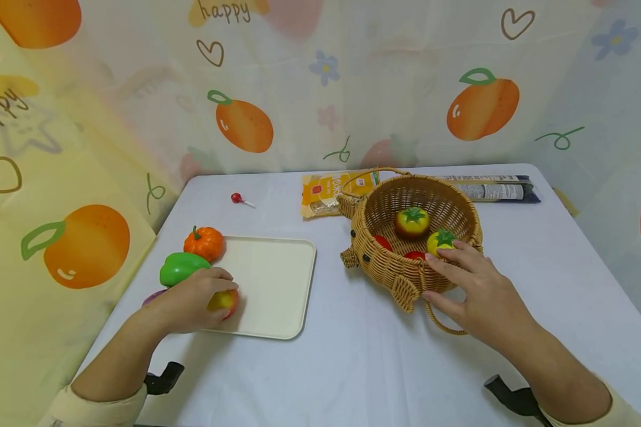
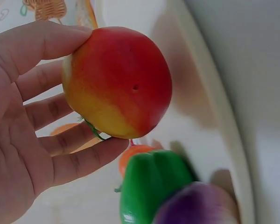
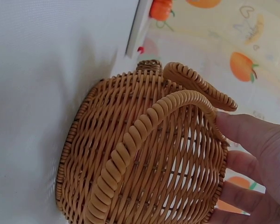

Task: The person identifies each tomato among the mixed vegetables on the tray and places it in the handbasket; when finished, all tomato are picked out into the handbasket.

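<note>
My left hand [image 1: 194, 299] grips a red-and-yellow round toy fruit [image 2: 126, 84] above the left part of a cream tray [image 1: 267, 290]. A thin green stem pokes out beside its fingers. Near that hand lie a green bell pepper [image 1: 181, 268], an orange pumpkin [image 1: 205, 244] and a purple-and-white vegetable [image 2: 198, 205], mostly hidden in the head view. My right hand [image 1: 481, 296] holds the rim of a wicker basket [image 3: 144, 158], thumb outside, fingers over the edge. Inside the basket are two yellow-topped fruits [image 1: 412, 222] with green leaf crowns and red pieces [image 1: 383, 242], partly covered by the rim.
A red lollipop [image 1: 237, 197] lies at the back left of the white table [image 1: 352, 367]. Behind the basket are a yellow food packet [image 1: 326, 193] and a long dark packet [image 1: 494, 190]. One basket handle [image 1: 443, 323] hangs down at the front.
</note>
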Tool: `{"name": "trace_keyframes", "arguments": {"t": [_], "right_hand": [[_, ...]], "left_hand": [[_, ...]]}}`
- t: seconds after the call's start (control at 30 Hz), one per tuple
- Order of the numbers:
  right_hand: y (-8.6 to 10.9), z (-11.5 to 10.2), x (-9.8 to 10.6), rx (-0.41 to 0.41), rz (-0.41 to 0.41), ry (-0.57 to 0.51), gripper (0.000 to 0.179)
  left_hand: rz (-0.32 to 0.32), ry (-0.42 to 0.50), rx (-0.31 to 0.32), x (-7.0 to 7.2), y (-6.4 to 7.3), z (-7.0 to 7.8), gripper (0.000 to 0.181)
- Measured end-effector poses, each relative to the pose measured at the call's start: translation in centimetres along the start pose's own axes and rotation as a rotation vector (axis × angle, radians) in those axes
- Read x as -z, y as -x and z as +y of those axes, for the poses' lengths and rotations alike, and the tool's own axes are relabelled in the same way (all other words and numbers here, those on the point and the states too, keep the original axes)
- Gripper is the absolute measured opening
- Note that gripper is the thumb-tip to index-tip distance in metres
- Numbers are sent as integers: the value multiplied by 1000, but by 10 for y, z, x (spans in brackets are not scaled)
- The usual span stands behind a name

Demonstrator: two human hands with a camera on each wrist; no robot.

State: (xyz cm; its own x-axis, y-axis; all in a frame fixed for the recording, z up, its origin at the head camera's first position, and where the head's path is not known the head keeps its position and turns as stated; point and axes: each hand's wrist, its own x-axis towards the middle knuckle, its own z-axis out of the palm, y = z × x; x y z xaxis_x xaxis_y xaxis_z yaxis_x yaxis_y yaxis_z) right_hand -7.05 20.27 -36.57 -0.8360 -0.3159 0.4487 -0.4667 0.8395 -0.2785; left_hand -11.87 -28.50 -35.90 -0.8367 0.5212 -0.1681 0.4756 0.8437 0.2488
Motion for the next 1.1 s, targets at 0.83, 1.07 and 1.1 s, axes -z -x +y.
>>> {"name": "trace_keyframes", "arguments": {"t": [0.83, 1.07, 1.1], "right_hand": [[-1, 3, -2, 27, 18, 7, 62], [-1, 1, -1, 3, -8, 8, 61], [-1, 1, -1, 4, -8, 9, 61]], "left_hand": [[68, -54, -151, 41, -57, 45, 39], [86, -60, -220, 57, -74, 62, 40], [89, -66, -232, 59, -77, 64, 40]]}}
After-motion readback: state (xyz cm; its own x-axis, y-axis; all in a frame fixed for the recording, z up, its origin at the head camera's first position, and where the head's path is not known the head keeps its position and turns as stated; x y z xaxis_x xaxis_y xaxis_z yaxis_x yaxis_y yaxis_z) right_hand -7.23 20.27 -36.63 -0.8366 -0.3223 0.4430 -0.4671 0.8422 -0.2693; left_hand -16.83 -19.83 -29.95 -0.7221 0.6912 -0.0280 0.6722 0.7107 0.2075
